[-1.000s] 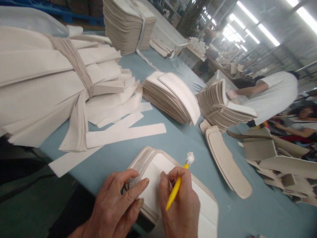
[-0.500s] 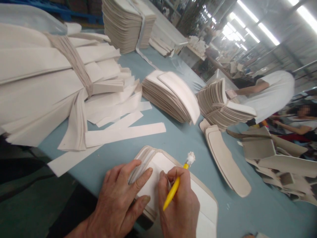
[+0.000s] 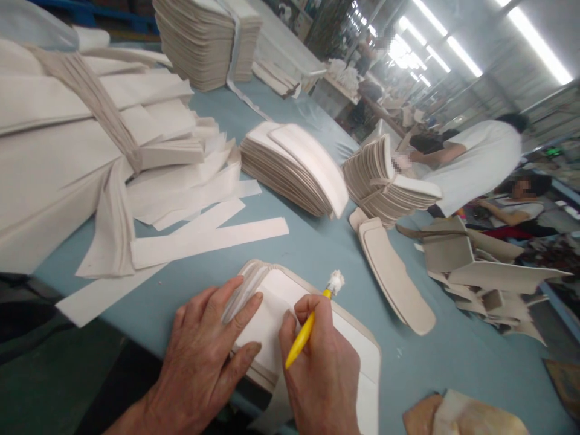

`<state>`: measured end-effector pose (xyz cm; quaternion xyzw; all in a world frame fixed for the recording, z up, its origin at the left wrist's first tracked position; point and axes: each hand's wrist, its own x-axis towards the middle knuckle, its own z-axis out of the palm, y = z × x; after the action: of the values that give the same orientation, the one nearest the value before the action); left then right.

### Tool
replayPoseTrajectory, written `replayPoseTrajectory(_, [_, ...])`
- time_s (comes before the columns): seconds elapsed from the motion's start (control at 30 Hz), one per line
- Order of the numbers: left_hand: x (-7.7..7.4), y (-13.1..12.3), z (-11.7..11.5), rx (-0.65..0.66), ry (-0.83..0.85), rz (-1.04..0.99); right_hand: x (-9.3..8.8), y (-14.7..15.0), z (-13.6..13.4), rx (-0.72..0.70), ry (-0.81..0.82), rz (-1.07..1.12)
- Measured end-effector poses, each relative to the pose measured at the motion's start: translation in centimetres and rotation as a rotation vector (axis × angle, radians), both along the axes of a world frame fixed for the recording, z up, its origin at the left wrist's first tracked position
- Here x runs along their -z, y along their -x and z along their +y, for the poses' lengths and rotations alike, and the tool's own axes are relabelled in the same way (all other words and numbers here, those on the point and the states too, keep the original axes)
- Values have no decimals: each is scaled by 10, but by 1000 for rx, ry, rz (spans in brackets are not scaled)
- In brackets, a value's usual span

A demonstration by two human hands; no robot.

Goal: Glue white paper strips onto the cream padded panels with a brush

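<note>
On the table edge lies a beige panel (image 3: 362, 341) with a white inner face and a stitched, rounded border. My left hand (image 3: 208, 344) rests on its left part, fingers spread, beside several raised strips (image 3: 247, 289). My right hand (image 3: 321, 356) is over the middle of the panel. A yellow-handled brush (image 3: 301, 339) sits between its fingers, its white, crusted tip pointing up and away. The thumb and forefinger are bent close to the white face; whether they also pinch some of it is hidden.
Tied beige sheets (image 3: 58, 133) and loose strips (image 3: 212, 241) lie left. Curved panels are stacked ahead (image 3: 290, 169), with a tied bundle (image 3: 389, 181) behind. Two panels (image 3: 394, 272) and folded pieces (image 3: 466, 260) lie right; a brownish object (image 3: 475, 414) is near front. Co-workers (image 3: 480, 157) are beyond.
The view has shifted to the right, so most things appear further left and the brownish object shows more. Both hands keep nearly the same pose on the panel, the brush still held.
</note>
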<state>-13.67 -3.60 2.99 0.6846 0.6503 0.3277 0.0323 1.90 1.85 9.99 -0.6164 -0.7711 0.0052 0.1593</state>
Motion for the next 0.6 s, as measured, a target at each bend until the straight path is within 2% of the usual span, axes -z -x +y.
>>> replayPoseTrajectory(0.17, [0, 1, 2, 6, -16, 54, -13, -21, -4, 34, -6, -72])
replayPoseTrajectory(0.37, [2, 4, 6, 14, -71, 118, -31, -70, -8, 81, 96, -57])
replayPoseTrajectory(0.53, [5, 8, 7, 10, -37, 167, -37, -100, -13, 225, 119, 11])
replayPoseTrajectory(0.6, [10, 10, 9, 3, -39, 110, -37, -110, -15, 249, 112, 29])
